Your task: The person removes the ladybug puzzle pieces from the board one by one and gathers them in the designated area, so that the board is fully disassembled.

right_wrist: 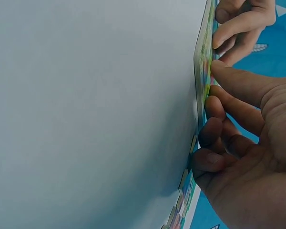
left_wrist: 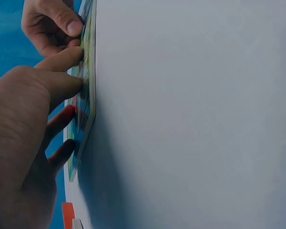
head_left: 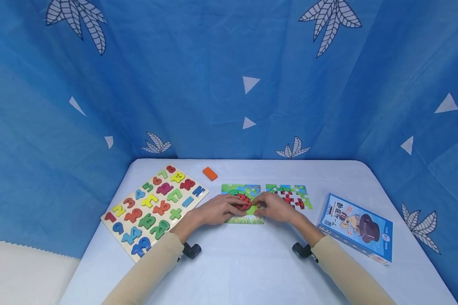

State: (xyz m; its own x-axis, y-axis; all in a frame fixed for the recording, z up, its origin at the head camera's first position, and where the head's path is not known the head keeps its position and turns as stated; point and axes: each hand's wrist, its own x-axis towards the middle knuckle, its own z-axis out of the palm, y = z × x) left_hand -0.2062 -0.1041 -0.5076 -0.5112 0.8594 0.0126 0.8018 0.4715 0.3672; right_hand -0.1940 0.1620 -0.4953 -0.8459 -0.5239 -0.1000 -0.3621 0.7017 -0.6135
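A puzzle board with a red ladybug picture (head_left: 244,202) lies on the white table, green and blue around the ladybug. My left hand (head_left: 216,209) rests on its left part, fingers spread; in the left wrist view the fingertips of that hand (left_wrist: 33,109) touch the board's face (left_wrist: 88,71). The right hand (head_left: 276,207) is at the board's right side, and in the right wrist view its thumb and index finger (right_wrist: 248,129) meet the surface close together. Whether a piece is between them is hidden. Partly under the right hand lies a second, incomplete puzzle (head_left: 303,192).
A wooden board of coloured numbers (head_left: 137,195) lies at the left. An orange block (head_left: 210,173) sits behind the ladybug puzzle. At the right is a blue game box (head_left: 358,226). Blue curtains (head_left: 210,97) stand behind and beside the table.
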